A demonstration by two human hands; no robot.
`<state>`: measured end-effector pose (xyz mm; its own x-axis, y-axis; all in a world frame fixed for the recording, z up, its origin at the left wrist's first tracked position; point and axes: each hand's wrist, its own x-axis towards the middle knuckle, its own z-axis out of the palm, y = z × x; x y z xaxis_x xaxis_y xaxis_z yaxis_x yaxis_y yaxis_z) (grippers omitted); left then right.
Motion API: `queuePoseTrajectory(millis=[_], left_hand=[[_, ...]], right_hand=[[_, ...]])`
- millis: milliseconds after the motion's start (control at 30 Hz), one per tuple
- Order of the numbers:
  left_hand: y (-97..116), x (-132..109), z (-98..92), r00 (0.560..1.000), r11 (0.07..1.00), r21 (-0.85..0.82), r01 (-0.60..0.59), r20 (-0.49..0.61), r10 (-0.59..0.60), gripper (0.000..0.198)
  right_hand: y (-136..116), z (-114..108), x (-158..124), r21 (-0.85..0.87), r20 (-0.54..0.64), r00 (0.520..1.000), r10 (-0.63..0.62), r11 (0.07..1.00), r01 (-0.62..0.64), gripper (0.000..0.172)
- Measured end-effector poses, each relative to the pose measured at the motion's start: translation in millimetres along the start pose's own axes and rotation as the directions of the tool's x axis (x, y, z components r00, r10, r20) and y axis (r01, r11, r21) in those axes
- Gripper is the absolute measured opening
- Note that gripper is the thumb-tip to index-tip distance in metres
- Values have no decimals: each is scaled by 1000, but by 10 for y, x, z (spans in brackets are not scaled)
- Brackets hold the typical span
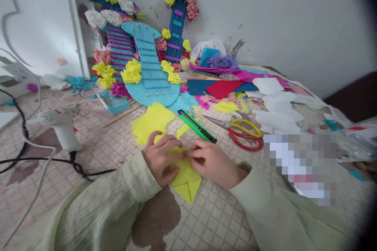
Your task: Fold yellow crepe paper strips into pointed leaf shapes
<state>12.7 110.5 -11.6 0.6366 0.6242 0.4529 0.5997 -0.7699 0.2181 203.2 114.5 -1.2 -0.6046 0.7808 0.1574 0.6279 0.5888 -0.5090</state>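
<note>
A folded sheet of yellow paper (pixel 186 182) lies on the checked tablecloth in front of me, with a creased, pointed end toward me. My left hand (pixel 160 159) holds it from the left, its fingers bent over the upper part and the thumb lower down. At the paper's upper right edge, the thumb and fingertips of my right hand (pixel 213 160) are pinched on it. Just beyond my left hand rests a stack of yellow paper (pixel 153 119). A green utility knife (pixel 197 126) lies beyond my right hand, beside red-and-yellow-handled scissors (pixel 244 133).
A white glue gun (pixel 61 129) with cables stands at left. Decorated paper instruments, including a light-blue one (pixel 151 66), lean toward the wall. Coloured paper scraps, purple yarn (pixel 222 62) and white paper pieces (pixel 277 106) cover the back right. A pixelated object (pixel 303 168) is at right.
</note>
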Motion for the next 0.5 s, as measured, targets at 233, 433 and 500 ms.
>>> queuePoseTrajectory(millis=[233,433,500], left_hand=[[-8,-1,16,1000,1000,12,-20,-8,20,26],[-10,-6,19,1000,1000,1,-14,-14,14,25],[-9,-8,18,1000,1000,-5,-5,-9,5,26]], right_hand=[[2,-4,5,0,1,1000,2,1000,-2,19],[-4,-6,-2,2,3,1000,18,1000,-18,18],[-14,-2,0,2,-9,1000,22,1000,-22,17]])
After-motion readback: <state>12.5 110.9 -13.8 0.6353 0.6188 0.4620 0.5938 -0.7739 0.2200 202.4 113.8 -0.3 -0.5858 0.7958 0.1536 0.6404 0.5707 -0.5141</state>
